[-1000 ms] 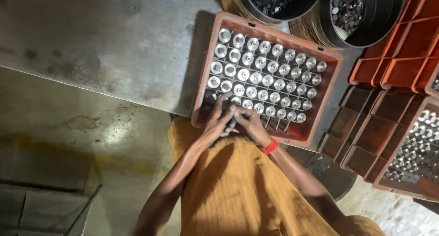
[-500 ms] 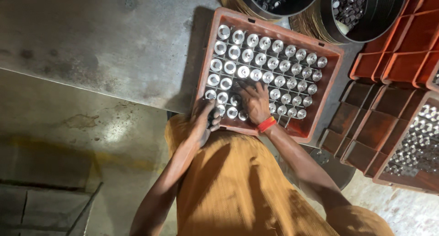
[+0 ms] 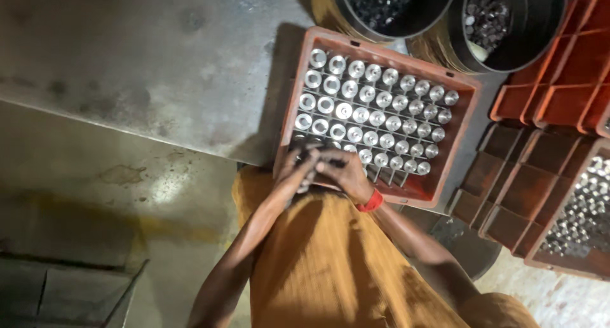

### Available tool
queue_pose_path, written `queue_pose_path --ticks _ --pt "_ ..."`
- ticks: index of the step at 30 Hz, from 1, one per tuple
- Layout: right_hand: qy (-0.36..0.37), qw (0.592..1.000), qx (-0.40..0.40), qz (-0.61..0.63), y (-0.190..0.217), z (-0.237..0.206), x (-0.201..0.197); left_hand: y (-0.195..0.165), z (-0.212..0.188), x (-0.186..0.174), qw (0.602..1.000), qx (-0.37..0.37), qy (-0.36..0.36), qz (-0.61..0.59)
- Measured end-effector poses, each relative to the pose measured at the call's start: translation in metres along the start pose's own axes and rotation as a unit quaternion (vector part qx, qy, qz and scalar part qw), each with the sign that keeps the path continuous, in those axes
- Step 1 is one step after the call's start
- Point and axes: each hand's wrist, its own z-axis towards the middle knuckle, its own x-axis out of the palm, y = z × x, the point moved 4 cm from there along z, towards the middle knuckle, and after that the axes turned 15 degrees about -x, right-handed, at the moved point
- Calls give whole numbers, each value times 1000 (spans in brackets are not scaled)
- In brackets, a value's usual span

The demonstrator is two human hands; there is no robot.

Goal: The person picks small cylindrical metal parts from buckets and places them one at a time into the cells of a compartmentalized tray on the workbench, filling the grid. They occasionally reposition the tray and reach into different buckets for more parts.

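Both hands meet at the near edge of the red crate (image 3: 471,121). Seen from the head camera, the left hand (image 3: 293,169) and the right hand (image 3: 343,170) are pressed close, fingers curled in together over something small. What they pinch is hidden under the fingers, so it cannot be told if they hold a piece or just touch one. The right wrist has a red band (image 3: 370,203).

Round shiny metal cups (image 3: 375,109) stand upright in the crate, in neat rows on thin pins. They lie just ahead of the hands, away from the person's body. The rows run long-ways from the left side of the crate to the right side. A few bare pins (image 3: 389,175) show in the near row, just to the right of the right hand, so that hand is nearer to them.

The crate's near wall sits right under the hands, against the person's orange shirt (image 3: 330,264). The grey table (image 3: 159,54) on the left is open. On the right, more red crates (image 3: 559,194) crowd in, well apart from the hands. Two dark tubs (image 3: 445,10) with small parts stand past the far wall of the crate.
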Motion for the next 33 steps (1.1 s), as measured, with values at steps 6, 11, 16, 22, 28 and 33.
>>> queue_pose_path --ticks 6,11,16,22,28,33 --pt "-73 915 -175 -358 32 46 -55 9 6 -12 959 -94 52 -260" --pt "42 837 -222 -498 34 69 -50 13 13 -6 958 -32 207 -193" --pt "81 785 -189 -584 37 73 -44 -8 8 -7 992 38 71 -96" --pt "-72 986 128 -73 23 22 -17 -22 -9 18 995 80 52 27" --pt "-49 988 80 123 7 12 3 -10 3 12 975 139 -109 132" --pt "-160 984 13 -76 25 56 -48 1 20 -10 988 54 5 -142"
